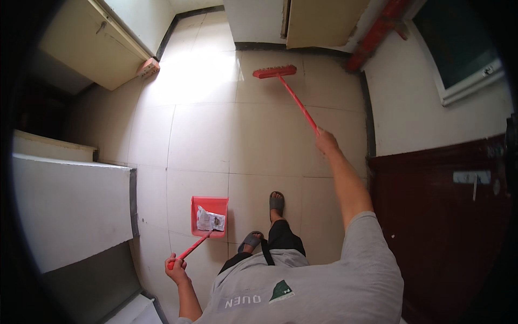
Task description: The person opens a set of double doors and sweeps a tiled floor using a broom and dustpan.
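Note:
My right hand (327, 141) grips the upper end of a red broom handle, with the arm stretched forward. The red broom head (275, 72) with its short bristles lies on the tiled floor near the far wall. In my left hand (177, 269) is the end of the red handle of a dustpan. The red dustpan (195, 202) is at the floor in front of that hand, left of my feet. Crumpled white and silvery wrappers (211, 220) lie inside the pan.
A brick (148, 68) sits by the open cream door (97, 44) at the upper left. White low walls (77, 206) stand on the left. On the right are a dark red door (429, 227) with a metal handle, a framed window (457, 44) and a red pipe (374, 32).

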The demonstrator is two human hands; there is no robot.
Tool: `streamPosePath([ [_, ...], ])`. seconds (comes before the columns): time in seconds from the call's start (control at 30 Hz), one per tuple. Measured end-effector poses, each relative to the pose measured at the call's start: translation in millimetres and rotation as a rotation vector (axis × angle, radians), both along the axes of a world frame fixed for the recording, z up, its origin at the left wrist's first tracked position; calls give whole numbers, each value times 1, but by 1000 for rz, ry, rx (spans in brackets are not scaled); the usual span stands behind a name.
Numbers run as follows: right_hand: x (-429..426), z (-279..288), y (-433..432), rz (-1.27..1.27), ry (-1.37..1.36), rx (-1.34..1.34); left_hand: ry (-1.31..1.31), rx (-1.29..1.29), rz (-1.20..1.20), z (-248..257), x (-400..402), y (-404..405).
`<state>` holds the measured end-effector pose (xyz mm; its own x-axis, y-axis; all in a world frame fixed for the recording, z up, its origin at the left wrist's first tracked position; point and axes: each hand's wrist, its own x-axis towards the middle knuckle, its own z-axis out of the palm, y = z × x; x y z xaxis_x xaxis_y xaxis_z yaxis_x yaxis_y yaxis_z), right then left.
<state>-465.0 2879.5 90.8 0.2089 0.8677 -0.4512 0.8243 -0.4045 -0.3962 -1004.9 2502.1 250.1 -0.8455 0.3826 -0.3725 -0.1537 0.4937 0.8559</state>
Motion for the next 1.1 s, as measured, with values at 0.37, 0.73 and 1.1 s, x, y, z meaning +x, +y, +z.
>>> streamPosePath([
  [0.37, 3, 8, -58, -315, 174, -398, -29, -31, -115, -8, 4, 24],
  [0.73, 53, 168, -576, -9, -212, -426, -119, -12, -178, -67, -1, 79],
  [1.1, 63, 108, -561, -268, 11, -451, -55, 36, 3, -42, -39, 62],
])
